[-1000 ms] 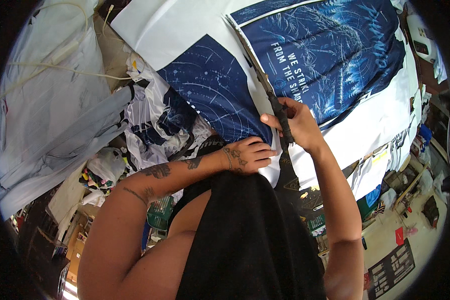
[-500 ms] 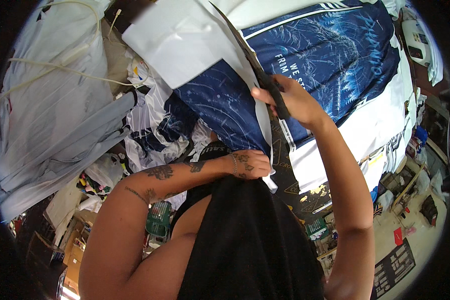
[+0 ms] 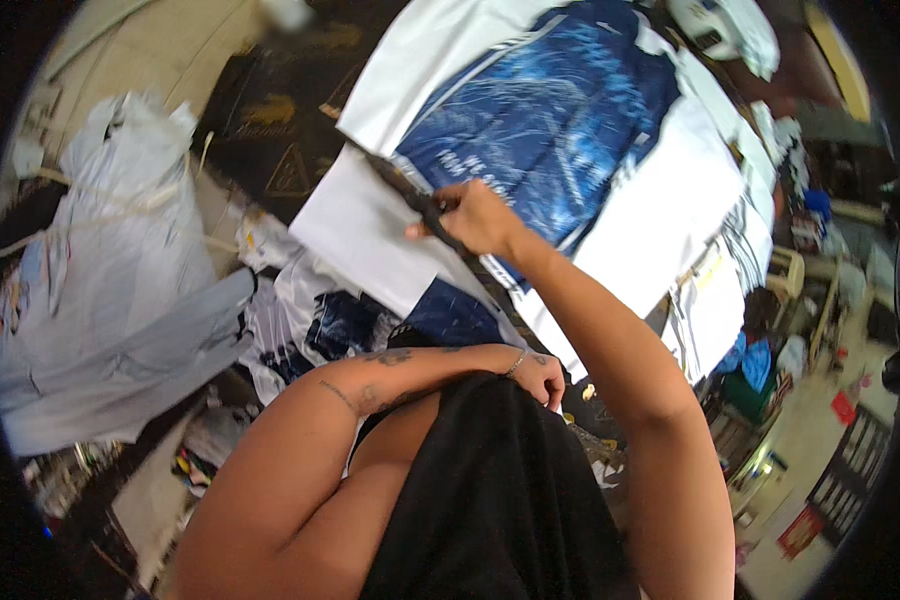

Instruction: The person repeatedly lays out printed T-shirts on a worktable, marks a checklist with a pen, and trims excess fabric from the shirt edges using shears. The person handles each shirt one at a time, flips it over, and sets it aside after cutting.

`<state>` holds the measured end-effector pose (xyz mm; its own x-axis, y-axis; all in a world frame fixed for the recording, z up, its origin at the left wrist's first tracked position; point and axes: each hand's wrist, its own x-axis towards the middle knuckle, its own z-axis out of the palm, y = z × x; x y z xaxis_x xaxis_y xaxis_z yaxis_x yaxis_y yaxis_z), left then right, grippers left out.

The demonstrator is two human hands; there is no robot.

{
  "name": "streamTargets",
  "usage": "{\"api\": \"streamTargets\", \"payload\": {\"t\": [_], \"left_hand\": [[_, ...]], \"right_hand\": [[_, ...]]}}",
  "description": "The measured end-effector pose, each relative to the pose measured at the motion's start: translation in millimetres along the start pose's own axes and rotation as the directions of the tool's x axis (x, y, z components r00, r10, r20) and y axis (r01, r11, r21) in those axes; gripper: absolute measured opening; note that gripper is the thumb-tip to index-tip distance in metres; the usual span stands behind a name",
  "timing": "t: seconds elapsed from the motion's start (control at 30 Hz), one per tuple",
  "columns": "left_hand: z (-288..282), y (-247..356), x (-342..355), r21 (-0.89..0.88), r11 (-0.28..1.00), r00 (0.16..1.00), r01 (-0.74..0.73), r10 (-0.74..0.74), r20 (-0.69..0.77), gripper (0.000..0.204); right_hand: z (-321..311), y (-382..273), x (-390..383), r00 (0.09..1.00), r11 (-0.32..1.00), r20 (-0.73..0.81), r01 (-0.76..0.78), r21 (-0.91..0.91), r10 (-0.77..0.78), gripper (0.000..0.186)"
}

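Beyond my right hand (image 3: 480, 215) lies the largest thing in view, a white and dark blue printed fabric sheet (image 3: 560, 120), spread flat and reaching up and to the right away from my knuckles. To the left of that hand, well apart from it, I see a heap of pale grey plastic bags (image 3: 110, 300), crumpled and tied with cord. Just below and to the left of the hand, a plain white sheet (image 3: 365, 235) lies with one corner toward me, and under its near edge more blue printed pieces (image 3: 340, 325) show in a loose pile. The thing I hold is a long, dark, narrow strip (image 3: 410, 195), which may be a ruler or blade, though I cannot tell which. Its long axis runs on a slant, from the upper left, out over the edge of the white sheet, down to the lower right where it passes into my right hand; the free end points up and left, away from me. My right hand is closed around the near end of the strip, fingers curled over it and the thumb pressed against it. My left hand (image 3: 542, 378) sits much closer to my body, below the right forearm, bent in against my black top (image 3: 490, 500); its fingers are curled together against the cloth, but I cannot tell whether they grip anything.
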<state>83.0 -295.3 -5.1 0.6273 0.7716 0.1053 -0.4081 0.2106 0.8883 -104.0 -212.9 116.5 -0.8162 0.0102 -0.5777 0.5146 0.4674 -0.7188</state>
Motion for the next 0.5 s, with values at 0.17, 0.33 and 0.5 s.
{"api": "streamTargets", "payload": {"t": [0.17,0.33,0.5], "left_hand": [[-49.5,79.7,-35.9,0.649,0.606,0.801,0.46,0.033,-0.598,0.061],[-90.6,130.8,-92.2,0.501,-0.078,0.507,0.862,0.128,-0.853,0.056],[-91.6,162.5,-31.2,0.657,0.253,0.621,0.71,-0.665,-0.415,0.038]], "right_hand": [[-15.1,90.1,-172.5,0.912,0.968,-0.372,0.227,0.107,-0.173,0.063],[23.1,200.4,-327.3,0.71,0.964,-0.69,-0.256,-0.068,0.14,0.06],[87.7,268.6,-381.1,0.556,0.825,-0.647,-0.522,0.217,0.521,0.056]]}}
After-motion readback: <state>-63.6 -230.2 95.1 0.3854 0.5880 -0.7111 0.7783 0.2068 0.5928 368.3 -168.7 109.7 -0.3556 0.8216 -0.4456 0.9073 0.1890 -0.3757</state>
